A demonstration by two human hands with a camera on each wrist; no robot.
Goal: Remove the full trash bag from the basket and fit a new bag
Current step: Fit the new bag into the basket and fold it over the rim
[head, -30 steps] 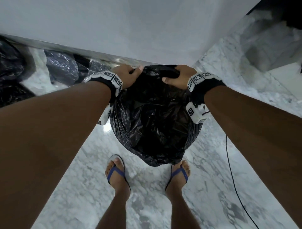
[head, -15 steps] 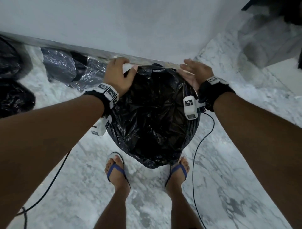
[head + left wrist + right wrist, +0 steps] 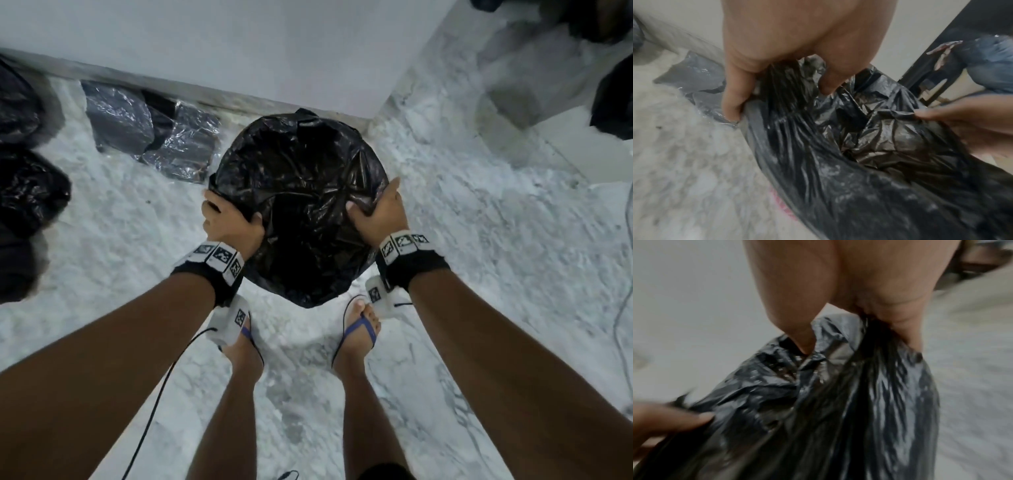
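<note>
A black trash bag is draped over a round basket on the marble floor, and it hides the basket almost wholly. My left hand grips the bag's edge over the left rim, thumb inside and fingers outside. In the left wrist view the left hand bunches the plastic at the rim. My right hand grips the bag at the right rim. The right wrist view shows the right hand pinching a gathered fold of the bag.
Crumpled dark plastic bags lie on the floor by the white wall behind the basket. Further full black bags sit at the far left. My sandalled feet stand just before the basket. Cables trail over the floor.
Both hands moved from the far rim, by the wall, round to the left and right sides of the basket and gripped the bag there. The head view pulled back.
</note>
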